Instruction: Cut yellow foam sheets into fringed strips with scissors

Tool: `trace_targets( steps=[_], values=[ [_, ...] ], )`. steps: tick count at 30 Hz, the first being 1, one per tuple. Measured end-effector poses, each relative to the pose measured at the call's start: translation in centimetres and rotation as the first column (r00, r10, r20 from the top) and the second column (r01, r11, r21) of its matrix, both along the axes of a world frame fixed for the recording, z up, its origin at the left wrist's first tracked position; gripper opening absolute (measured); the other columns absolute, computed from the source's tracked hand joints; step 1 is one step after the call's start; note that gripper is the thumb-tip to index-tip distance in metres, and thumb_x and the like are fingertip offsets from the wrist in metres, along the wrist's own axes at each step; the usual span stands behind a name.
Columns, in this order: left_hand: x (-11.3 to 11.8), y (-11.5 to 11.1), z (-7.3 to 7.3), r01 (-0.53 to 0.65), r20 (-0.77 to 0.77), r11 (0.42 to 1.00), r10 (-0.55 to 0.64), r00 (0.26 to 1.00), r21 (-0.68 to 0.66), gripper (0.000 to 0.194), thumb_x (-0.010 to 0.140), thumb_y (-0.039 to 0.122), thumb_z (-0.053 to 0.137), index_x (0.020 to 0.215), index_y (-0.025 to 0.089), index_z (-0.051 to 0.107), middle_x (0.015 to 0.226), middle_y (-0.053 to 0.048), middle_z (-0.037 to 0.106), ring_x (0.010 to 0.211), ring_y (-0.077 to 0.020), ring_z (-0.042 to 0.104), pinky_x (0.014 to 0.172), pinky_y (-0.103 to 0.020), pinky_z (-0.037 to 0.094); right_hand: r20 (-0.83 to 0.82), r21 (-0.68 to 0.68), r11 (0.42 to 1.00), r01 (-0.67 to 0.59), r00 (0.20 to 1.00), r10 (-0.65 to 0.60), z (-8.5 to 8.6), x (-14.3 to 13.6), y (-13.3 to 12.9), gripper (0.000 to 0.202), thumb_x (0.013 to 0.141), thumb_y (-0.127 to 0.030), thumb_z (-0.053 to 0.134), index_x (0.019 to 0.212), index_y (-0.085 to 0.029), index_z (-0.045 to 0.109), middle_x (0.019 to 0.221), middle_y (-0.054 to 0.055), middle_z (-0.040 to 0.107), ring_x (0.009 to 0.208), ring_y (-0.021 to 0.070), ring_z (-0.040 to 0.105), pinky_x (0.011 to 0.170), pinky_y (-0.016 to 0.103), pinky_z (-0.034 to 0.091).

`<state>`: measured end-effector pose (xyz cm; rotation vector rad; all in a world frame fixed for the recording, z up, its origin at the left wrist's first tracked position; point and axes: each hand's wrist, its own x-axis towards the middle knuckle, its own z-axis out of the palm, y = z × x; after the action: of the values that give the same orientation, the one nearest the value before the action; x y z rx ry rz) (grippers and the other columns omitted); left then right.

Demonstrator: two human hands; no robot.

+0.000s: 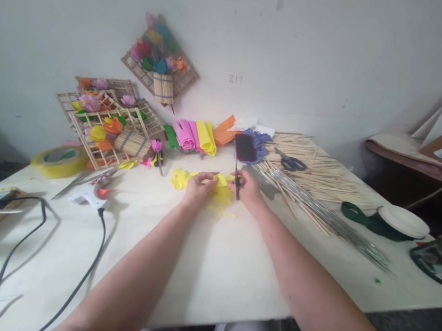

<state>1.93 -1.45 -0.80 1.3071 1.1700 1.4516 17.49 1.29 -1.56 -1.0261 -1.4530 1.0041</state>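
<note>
My left hand (pixel 199 187) is closed in a pinch over the yellow pieces, with a small bit of yellow paper at its fingertips. My right hand (pixel 249 189) grips a pair of scissors (pixel 237 184), dark-handled, with the thin blade pointing up and away from me. Under and between both hands lies a loose pile of cut yellow paper pieces (pixel 220 200), partly covered by the fingers. Another cluster of yellow pieces (pixel 179 178) rests just left of my left hand.
Paper-flower lattices (pixel 109 125), yellow tape (pixel 60 161) and a corded glue gun (pixel 90 194) are on the left. Behind are crepe paper rolls (pixel 192 135) and a phone (pixel 245 148). Rightward lie wooden sticks (pixel 317 172), blue-handled scissors (pixel 293 164), wires (pixel 330 222) and green ribbon (pixel 392 229).
</note>
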Motion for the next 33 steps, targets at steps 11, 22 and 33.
trace_targets(
  steps=[11,22,33],
  values=[
    [-0.2,-0.3,0.3,0.129,-0.018,0.99,-0.13,0.991,-0.057,0.027,0.059,0.037,0.068,0.067,0.013,0.059,0.051,0.001,0.055,0.045,-0.0068,0.044,0.046,-0.02,0.033,-0.206,-0.103,0.988,-0.118,0.974,0.094,1.0,0.1,-0.9,0.04,0.051,-0.024,0.071,0.085,-0.019,0.051,0.059,-0.005,0.057,0.053,0.0099,0.054,0.053,0.023,0.045],
    [0.1,-0.4,0.1,0.232,-0.047,0.965,-0.239,0.97,-0.122,0.027,0.058,0.036,0.069,0.065,0.014,0.054,0.051,0.002,0.053,0.042,-0.006,0.04,0.044,-0.019,0.028,-0.093,0.013,0.999,-0.03,0.995,0.031,0.7,-0.2,-0.5,0.035,0.054,-0.022,0.063,0.087,-0.02,0.053,0.063,-0.004,0.059,0.057,0.0111,0.056,0.058,0.024,0.045],
    [0.2,-0.6,0.3,0.246,-0.09,0.961,-0.258,0.962,-0.123,0.028,0.058,0.038,0.068,0.06,0.014,0.053,0.05,0.003,0.051,0.043,-0.0056,0.038,0.044,-0.02,0.027,0.042,0.106,0.992,0.066,0.997,-0.071,0.4,-0.1,-0.4,0.036,0.057,-0.027,0.061,0.091,-0.018,0.055,0.067,-0.001,0.062,0.065,0.0154,0.061,0.063,0.027,0.047]
  ],
)
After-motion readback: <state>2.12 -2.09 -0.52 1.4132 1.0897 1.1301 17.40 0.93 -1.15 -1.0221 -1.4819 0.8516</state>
